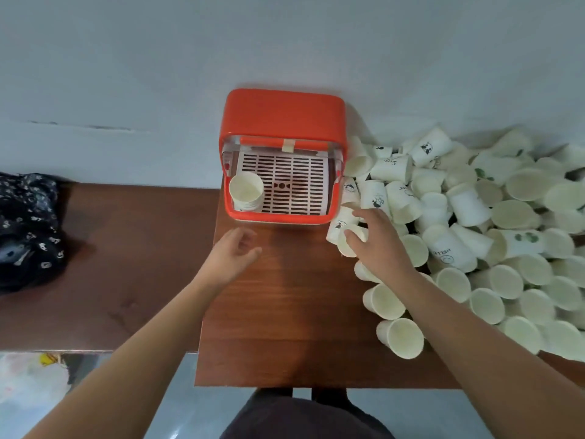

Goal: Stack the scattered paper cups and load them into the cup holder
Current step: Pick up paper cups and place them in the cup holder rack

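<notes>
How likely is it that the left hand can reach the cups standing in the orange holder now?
Probably yes. The left hand is empty, just in front of the holder, whose near side looks open. The cups stand in its near left corner, with only bare table between.

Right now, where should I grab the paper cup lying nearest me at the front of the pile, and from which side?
Pinch the nearest cup at its rim, coming from your side with the right hand. It lies tipped over, open mouth facing you, nothing covering it, so a thumb likely slips inside while fingers take the outer wall.
</notes>
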